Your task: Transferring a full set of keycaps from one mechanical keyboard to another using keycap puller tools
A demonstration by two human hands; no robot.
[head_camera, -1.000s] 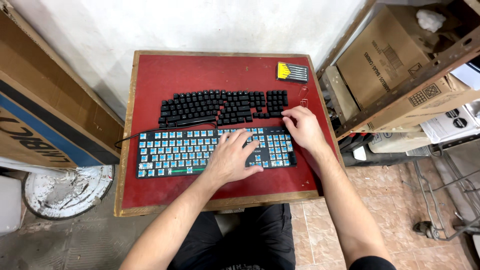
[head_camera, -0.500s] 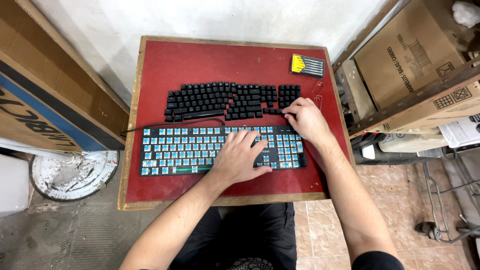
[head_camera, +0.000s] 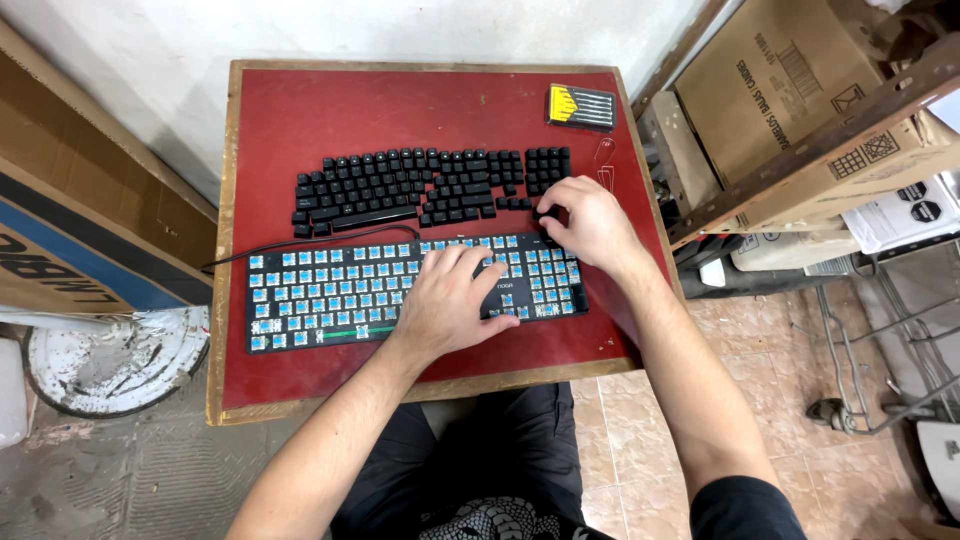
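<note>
Where fingers covered it: right hand [head_camera: 590, 222] curled at loose black keycaps [head_camera: 430, 187], pinch unclear.
Left hand [head_camera: 452, 295]: flat, open on stripped keyboard [head_camera: 320, 295].
Case [head_camera: 581, 106], 1 o'clock on desk [head_camera: 300, 100]: yellow-handled bits.

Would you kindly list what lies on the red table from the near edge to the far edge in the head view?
Keyboard with bare blue switches, under the left hand → rows of loose black keycaps, with the right hand at their right end → yellow-and-black screwdriver bit set.
</note>
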